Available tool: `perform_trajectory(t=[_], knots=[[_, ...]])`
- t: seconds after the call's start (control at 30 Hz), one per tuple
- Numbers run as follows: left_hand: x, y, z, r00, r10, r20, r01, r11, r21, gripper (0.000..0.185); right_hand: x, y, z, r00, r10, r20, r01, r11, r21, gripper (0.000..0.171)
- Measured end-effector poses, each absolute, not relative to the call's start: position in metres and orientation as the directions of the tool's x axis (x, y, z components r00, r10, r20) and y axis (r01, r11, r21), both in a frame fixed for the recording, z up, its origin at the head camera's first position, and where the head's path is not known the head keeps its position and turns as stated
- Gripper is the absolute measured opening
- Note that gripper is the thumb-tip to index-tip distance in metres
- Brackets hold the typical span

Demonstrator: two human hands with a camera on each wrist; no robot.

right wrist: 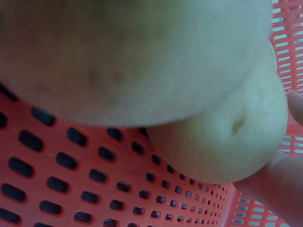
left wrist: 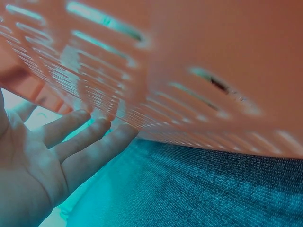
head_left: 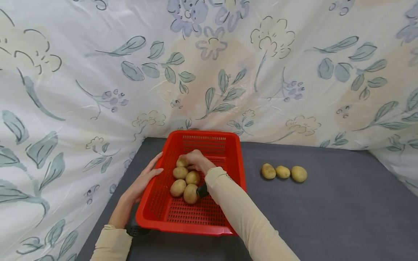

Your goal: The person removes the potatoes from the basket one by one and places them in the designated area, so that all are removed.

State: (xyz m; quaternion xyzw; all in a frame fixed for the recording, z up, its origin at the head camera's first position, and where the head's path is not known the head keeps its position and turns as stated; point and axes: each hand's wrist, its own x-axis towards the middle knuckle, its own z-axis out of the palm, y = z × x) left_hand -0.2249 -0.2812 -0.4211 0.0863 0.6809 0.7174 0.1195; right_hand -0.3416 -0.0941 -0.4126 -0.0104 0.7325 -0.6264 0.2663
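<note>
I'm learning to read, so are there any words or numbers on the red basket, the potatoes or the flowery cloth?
None: no words, numbers or labels show in any view.
The red basket has only slots and holes.
The potatoes are bare.
The flowery cloth has only flowers and leaves.
The left hand and right hand cover no writing that can be seen.

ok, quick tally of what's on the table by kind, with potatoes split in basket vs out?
Potatoes in the red basket: 5, counting the one the right hand grips
Potatoes on the grey table: 3, in a row
Red baskets: 1, with the left hand resting on its side
Total: 9 things (8 potatoes, 1 basket)
</note>
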Motion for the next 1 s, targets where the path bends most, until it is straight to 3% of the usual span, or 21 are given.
perform_trajectory(t=[0.2, 0.43, 1.0], knots=[[-0.2256, -0.2808, -0.4215, -0.955, 0.292, -0.042, -0.059, -0.051, 0.997, 0.063, -0.3399, -0.0946, -0.4153, -0.879, -0.326, -0.347, 0.256, 0.291, -0.922, 0.013], [-0.2249, -0.2811, -0.4214, -0.955, 0.293, -0.037, -0.057, -0.059, 0.997, 0.063, -0.3391, -0.0954, -0.4151, -0.886, -0.316, -0.339, 0.249, 0.292, -0.923, 0.032], [-0.2263, -0.2812, -0.4215, -0.958, 0.281, -0.045, -0.061, -0.048, 0.997, 0.062, -0.3423, -0.0920, -0.4103, -0.894, -0.265, -0.361, 0.304, 0.233, -0.924, 0.038]])
